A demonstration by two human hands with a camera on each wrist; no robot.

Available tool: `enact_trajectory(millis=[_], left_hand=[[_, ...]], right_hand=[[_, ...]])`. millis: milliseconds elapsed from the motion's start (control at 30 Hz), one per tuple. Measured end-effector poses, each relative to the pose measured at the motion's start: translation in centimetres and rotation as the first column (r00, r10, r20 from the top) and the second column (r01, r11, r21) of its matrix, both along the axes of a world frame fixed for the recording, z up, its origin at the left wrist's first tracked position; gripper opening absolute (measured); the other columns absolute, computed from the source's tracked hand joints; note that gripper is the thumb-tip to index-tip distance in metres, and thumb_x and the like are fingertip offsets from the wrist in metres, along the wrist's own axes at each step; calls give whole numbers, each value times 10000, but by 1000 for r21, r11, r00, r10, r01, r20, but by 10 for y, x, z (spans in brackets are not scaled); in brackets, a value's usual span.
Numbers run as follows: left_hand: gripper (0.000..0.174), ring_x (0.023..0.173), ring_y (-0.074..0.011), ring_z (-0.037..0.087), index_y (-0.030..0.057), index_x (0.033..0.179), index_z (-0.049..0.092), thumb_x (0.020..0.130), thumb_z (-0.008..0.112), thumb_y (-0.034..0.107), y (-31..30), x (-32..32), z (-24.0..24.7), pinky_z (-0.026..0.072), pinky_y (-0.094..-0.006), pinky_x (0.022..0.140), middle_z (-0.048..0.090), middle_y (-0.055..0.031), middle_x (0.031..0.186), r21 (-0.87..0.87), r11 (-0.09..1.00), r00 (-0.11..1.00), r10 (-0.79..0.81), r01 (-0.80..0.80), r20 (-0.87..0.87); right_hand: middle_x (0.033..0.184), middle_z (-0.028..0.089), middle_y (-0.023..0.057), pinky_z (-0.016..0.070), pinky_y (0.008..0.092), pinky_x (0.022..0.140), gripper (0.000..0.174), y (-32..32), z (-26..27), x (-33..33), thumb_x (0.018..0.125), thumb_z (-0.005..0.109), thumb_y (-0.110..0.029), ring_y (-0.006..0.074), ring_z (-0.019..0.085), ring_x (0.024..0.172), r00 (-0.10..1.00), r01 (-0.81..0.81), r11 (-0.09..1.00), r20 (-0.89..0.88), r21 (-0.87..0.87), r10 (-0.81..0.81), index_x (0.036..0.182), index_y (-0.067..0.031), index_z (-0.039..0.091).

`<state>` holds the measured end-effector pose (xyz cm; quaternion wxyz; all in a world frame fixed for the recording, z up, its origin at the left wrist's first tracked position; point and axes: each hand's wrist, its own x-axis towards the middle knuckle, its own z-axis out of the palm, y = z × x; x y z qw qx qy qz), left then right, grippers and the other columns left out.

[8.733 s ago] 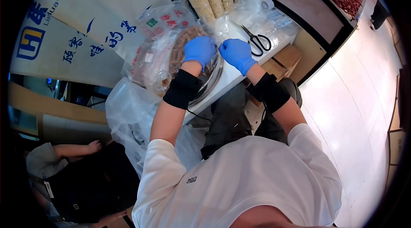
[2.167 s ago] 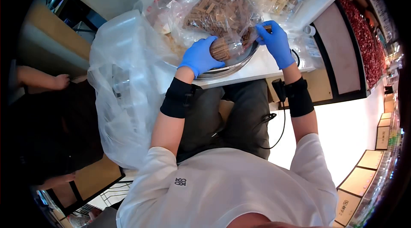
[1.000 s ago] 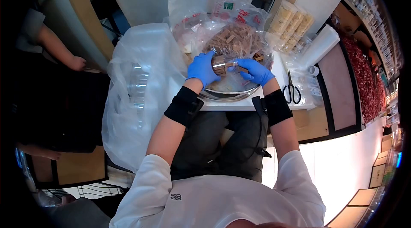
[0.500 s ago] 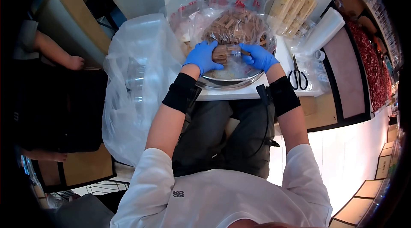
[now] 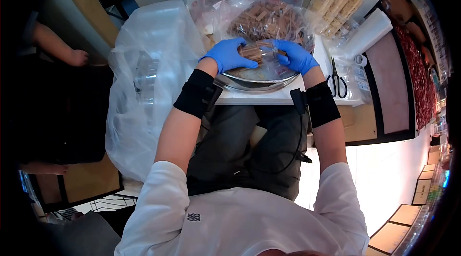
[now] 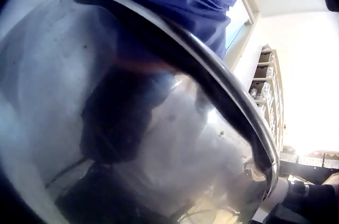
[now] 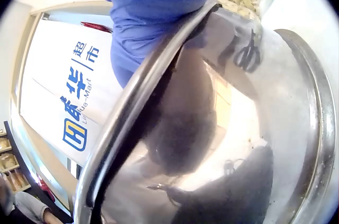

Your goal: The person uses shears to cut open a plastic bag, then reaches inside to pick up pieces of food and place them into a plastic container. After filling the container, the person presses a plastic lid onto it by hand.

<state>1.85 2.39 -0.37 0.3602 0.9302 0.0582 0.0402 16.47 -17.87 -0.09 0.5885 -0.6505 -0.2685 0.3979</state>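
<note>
"Hands?"
"Left hand [image 5: 224, 55] clamped round a clear, cylindrical plastic jar [image 5: 267, 54] of thin brown sticks; right hand [image 5: 298, 58] curled on its other end."
"Jar where?"
"Sideways over the round, shiny metal bowl [image 5: 259, 86], beside crinkly clear plastic [image 5: 264, 19] over brown pieces."

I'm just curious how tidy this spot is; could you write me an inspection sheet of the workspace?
Surface: white table, partly covered.
Job's things: metal basin, bagged brown pieces; clear jar holding similar pieces.
Clutter: scissors, plastic roll, filled containers.
Hands: left hand grips the jar; right hand at its end, grip unclear.
Cables: black cable hanging by the right wrist.
Surroundings: another person at left.
</note>
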Motion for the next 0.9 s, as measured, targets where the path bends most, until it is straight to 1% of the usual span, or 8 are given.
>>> enact_trajectory(millis=[133, 200, 333, 433, 533, 600, 833, 900], left_hand=[[877, 1028, -314, 631, 26, 1230, 575, 586, 825, 567, 1, 2, 0, 477, -353, 922, 646, -197, 1123, -15, 1000, 1000, -3, 2, -4], [876, 1036, -313, 628, 27, 1227, 576, 583, 826, 566, -1, 1, 2, 477, -354, 921, 643, -199, 1127, -31, 999, 1000, 12, -13, -28], [883, 1044, -313, 626, 29, 1234, 570, 581, 825, 566, -3, -2, 6, 476, -357, 924, 639, -204, 1133, -33, 998, 999, 46, -47, -10], [894, 1055, -314, 623, 31, 1242, 563, 578, 825, 570, -2, -1, 6, 472, -358, 932, 637, -209, 1135, -14, 999, 998, 52, -52, -44], [905, 1053, -317, 621, 29, 1251, 556, 578, 828, 569, -2, -1, 3, 470, -358, 934, 638, -208, 1134, -49, 998, 999, 49, -50, -16], [890, 1052, -316, 621, 24, 1245, 561, 586, 831, 558, -1, 0, 1, 472, -358, 930, 638, -208, 1134, -57, 997, 999, 50, -50, -2], [838, 1039, -313, 626, 15, 1222, 573, 611, 827, 529, 3, 0, -3, 475, -361, 919, 643, -203, 1124, -17, 999, 999, 31, -31, 26], [789, 1008, -329, 631, 28, 1201, 582, 622, 822, 508, 4, 2, -6, 480, -370, 899, 652, -202, 1089, 24, 1000, 998, -9, 8, 69]], right_hand=[[699, 579, -25, 313, 180, 403, 299, -1, -12, 10, 974, 537, -260, 40, 409, 457, 977, 55, 998, -207, 19, -50, 1135, -33, 648], [677, 559, -25, 328, 196, 407, 313, -2, -12, 6, 941, 600, -306, 50, 426, 460, 992, 79, 995, 106, -61, -72, 1077, -32, 667], [661, 539, -28, 345, 214, 417, 344, 4, -8, 1, 912, 637, -338, 62, 430, 461, 971, 234, 958, 87, -165, -222, 1048, -24, 672], [685, 564, -24, 354, 224, 434, 399, 5, -8, -3, 893, 654, -370, 66, 442, 478, 947, 305, 951, 125, -58, -296, 1073, -14, 664], [747, 620, -19, 355, 211, 453, 376, 2, -4, -4, 910, 632, -326, 60, 449, 494, 955, 275, 961, 122, -37, -269, 1115, -12, 657], [798, 651, -19, 344, 202, 461, 331, 4, -5, -3, 931, 592, -251, 51, 424, 494, 981, 163, 985, 99, 58, -168, 1169, -27, 646], [830, 665, -21, 293, 186, 453, 339, 1, -2, -4, 938, 503, -129, 42, 337, 479, 999, -18, 1000, 39, 9, 18, 1250, -61, 617], [860, 676, -7, 281, 183, 454, 368, -1, -3, 0, 934, 492, -98, 40, 324, 479, 989, -143, 990, 37, -6, 143, 1286, -52, 588]])
